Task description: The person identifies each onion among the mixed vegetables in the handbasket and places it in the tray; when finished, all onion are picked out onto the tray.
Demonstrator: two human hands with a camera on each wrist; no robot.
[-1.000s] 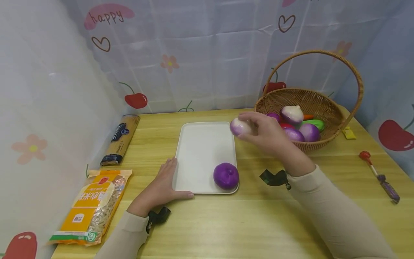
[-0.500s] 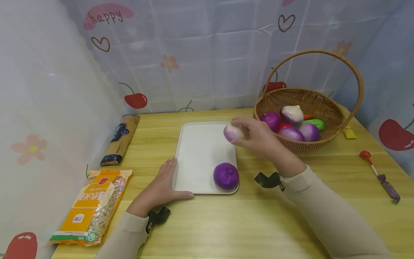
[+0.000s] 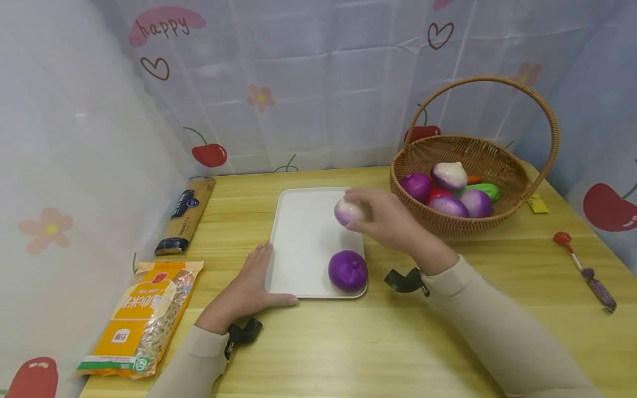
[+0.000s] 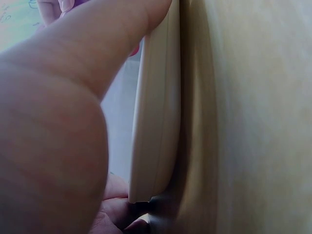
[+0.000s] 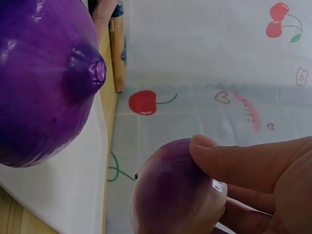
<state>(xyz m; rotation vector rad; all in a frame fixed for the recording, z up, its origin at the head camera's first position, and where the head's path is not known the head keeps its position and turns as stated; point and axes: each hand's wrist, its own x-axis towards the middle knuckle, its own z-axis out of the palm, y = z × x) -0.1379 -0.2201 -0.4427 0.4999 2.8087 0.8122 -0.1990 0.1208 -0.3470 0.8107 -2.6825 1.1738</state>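
Right hand point(image 3: 385, 221) has carried pale onion point(image 3: 348, 211) from basket point(image 3: 502, 221) over tray point(image 3: 303, 243), toward 9 o'clock; fingertips curled round its sides. Onion likely light, smooth, slippery. Left hand point(image 3: 249, 287) flat, steadying tray edge.

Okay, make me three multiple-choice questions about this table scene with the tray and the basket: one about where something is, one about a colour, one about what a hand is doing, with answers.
1. Where does the purple onion lie?
A. in the basket
B. on the white tray
C. on the noodle bag

2. What colour is the tray?
A. white
B. green
C. black

3. What is the right hand doing?
A. lying flat on the table
B. holding the pale onion over the tray
C. gripping the basket handle

Answers: 1 B, it sits at the tray's near right corner. 2 A, plain white surface. 3 B, fingers and thumb curl round the onion.
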